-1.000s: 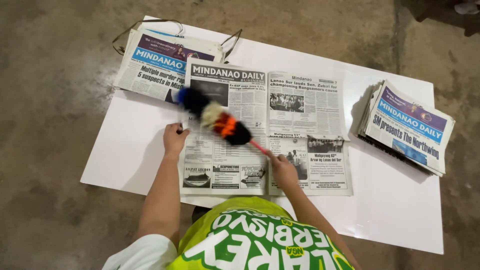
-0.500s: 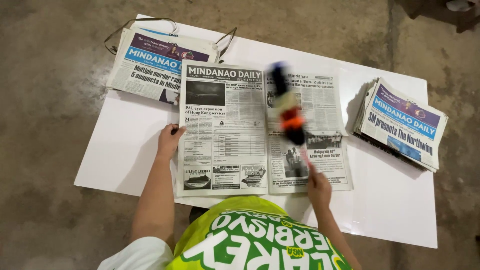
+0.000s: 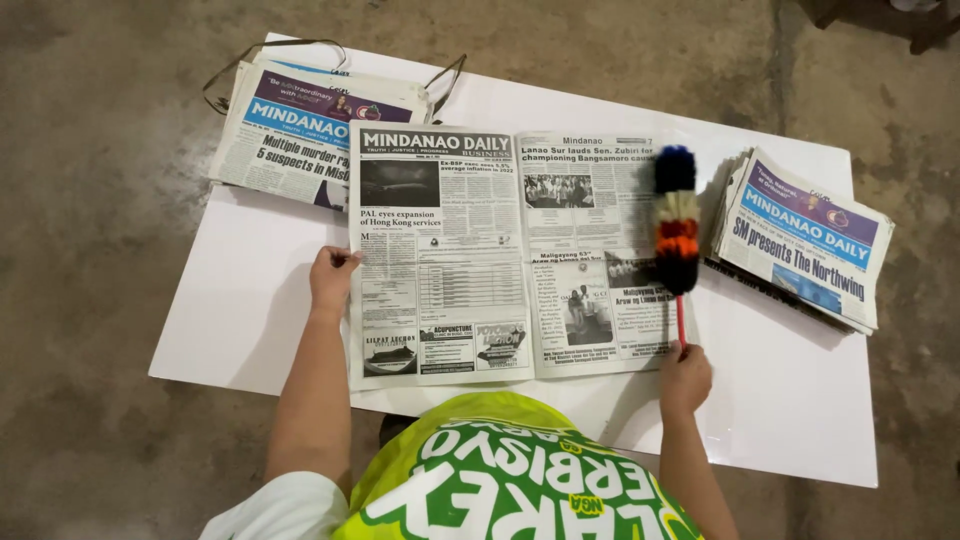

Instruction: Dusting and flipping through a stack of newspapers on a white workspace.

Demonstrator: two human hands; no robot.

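white board (image 3: pixel 240 330) on floor acts as your desk | open newspaper (image 3: pixel 500 250) lies flat mid-board, your left hand (image 3: pixel 333 278) pinning its left edge, fingers pressed flat | right hand (image 3: pixel 684 378) fingers closed round duster (image 3: pixel 677 220) handle, head over the right page edge

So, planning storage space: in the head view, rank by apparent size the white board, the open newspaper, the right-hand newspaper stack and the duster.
1. White board
2. Open newspaper
3. Right-hand newspaper stack
4. Duster, held in the right hand
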